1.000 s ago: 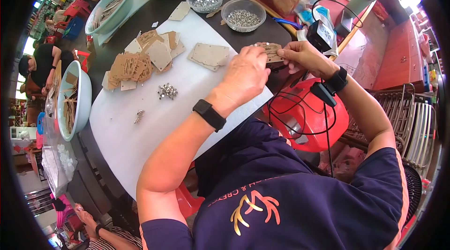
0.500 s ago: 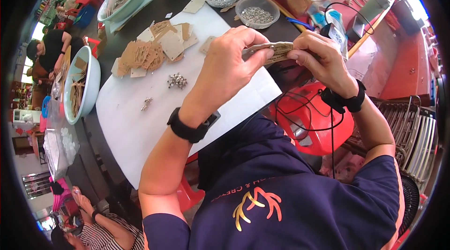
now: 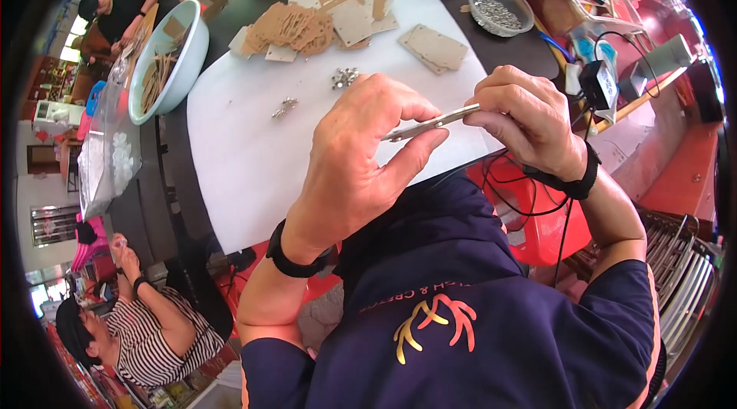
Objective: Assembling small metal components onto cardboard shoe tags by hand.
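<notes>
Fingers: both hands pinch thin flat piece (image 3: 434,123) | left hand (image 3: 361,156), right hand (image 3: 530,117) raised closer than before

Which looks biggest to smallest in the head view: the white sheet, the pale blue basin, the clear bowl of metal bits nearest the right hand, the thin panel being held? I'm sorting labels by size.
1. white sheet
2. pale blue basin
3 and 4. clear bowl and thin panel: unsure, since the panel is edge-on and nearer the camera.

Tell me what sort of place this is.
Probably a small craft assembly workshop. A white work sheet carries a pile of flat tan laser-cut wooden pieces, clear bowls of small metal fasteners stand nearby, and both hands, left and right, hold a thin flat panel edge-on.
</notes>
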A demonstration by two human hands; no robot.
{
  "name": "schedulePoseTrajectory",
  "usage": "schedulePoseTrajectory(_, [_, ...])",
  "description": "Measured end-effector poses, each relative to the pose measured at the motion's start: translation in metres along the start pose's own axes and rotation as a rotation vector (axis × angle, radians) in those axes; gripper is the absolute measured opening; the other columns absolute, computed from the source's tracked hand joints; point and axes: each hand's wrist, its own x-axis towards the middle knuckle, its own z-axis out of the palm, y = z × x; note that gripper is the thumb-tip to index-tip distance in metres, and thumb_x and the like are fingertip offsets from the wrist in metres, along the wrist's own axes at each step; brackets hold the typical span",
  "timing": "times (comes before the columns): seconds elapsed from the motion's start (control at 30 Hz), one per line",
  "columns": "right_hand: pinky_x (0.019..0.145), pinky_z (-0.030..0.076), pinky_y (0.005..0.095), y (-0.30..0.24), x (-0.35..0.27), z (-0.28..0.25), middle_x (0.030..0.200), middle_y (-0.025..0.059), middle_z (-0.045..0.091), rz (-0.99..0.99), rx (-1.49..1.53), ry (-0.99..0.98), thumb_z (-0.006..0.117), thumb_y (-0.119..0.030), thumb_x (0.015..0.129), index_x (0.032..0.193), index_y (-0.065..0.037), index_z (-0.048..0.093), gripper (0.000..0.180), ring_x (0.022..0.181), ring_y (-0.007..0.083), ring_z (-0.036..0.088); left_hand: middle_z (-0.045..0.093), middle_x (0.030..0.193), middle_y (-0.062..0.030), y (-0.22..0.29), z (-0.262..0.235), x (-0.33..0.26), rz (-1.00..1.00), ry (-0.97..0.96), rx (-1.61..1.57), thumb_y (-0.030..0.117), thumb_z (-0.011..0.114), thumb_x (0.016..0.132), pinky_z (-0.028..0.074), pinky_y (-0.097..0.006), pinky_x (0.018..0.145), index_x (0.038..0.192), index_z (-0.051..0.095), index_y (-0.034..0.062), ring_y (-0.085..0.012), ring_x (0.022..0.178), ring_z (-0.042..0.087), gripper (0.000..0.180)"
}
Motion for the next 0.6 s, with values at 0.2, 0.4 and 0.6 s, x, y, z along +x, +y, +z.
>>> schedulePoseTrajectory(0.2, [0.053, 0.046, 0.0314, -0.008, 0.013, 0.017, 0.075, 0.0091, 0.061, 0.126, 0.214, -0.11, 0.073, -0.01, 0.085, 0.09, -0.002, 0.063, 0.014, 0.062, 0.0212, 0.061, 0.062, 0.087, -0.0061, -0.001, -0.023, -0.019, -0.113, 0.005, -0.029, -0.002, 0.07, 0.081, 0.047, -0.026, 0.072, 0.092, 0.062, 0.0009, -0.0144, 0.079, 0.058, 0.015])
schedulePoseTrajectory(0.4, [0.055, 0.047, 0.0224, -0.028, 0.027, 0.037, 0.073, 0.003, 0.061, 0.657, 0.662, -0.314, 0.064, -0.014, 0.095, 0.091, 0.002, 0.061, 0.016, 0.061, 0.0081, 0.058, 0.067, 0.107, -0.0095, -0.019, -0.045, -0.039, -0.641, -0.075, -0.506, 0.022, 0.064, 0.094, 0.05, -0.028, 0.084, 0.116, 0.059, -0.0012, -0.0159, 0.097, 0.064, 0.032])
schedulePoseTrajectory(0.6, [0.056, 0.05, 0.0217, -0.03, 0.035, 0.063, 0.077, 0.0028, 0.062, 0.849, 1.042, -0.186, 0.064, -0.029, 0.096, 0.096, 0.002, 0.063, 0.031, 0.062, 0.0077, 0.06, 0.057, 0.132, -0.0156, -0.034, -0.026, -0.078, -0.472, 0.355, -1.21, 0.061, 0.053, 0.092, 0.047, -0.04, 0.098, 0.143, 0.036, -0.0008, -0.0257, 0.122, 0.055, 0.082])
